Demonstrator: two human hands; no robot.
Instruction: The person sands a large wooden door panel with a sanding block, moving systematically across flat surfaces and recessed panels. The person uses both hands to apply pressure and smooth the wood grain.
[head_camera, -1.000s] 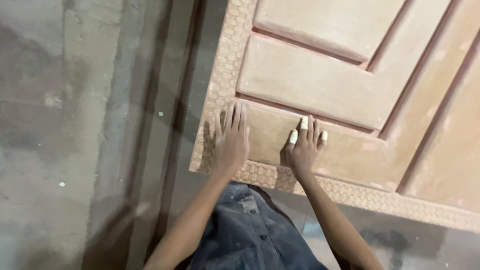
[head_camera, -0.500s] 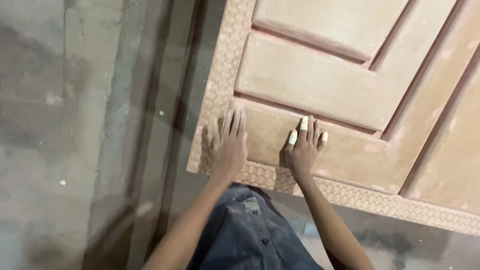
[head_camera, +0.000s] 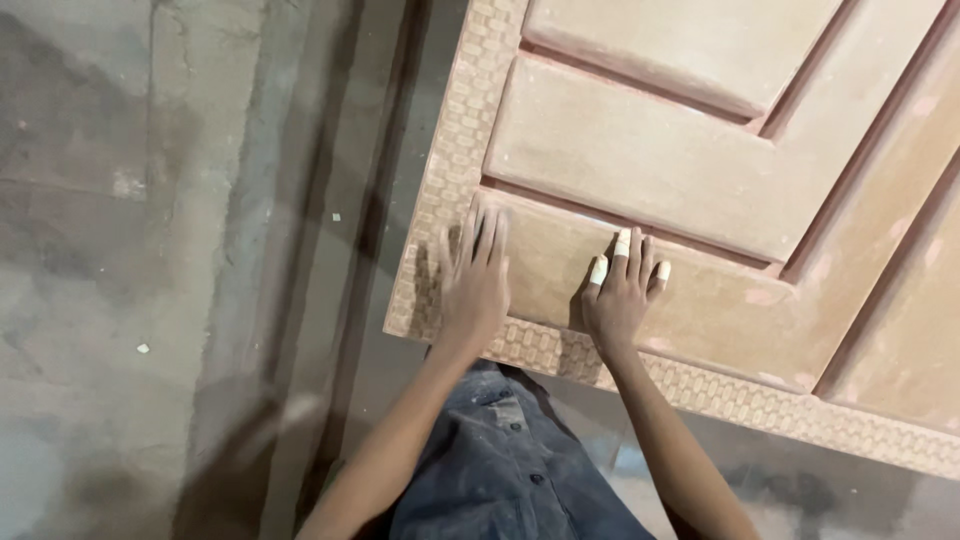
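Both hands are staying almost where they were, near the door's (head_camera: 640, 160) lower left corner. Left hand (head_camera: 474, 285) is lying flat, fingers spread; right hand (head_camera: 620, 295), fingertips taped, is pressing the same panel, holding nothing.

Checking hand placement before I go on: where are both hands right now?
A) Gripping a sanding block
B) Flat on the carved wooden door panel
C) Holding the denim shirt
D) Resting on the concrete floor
B: the left hand and right hand lie palm-down on the wooden door panel, near its patterned border.
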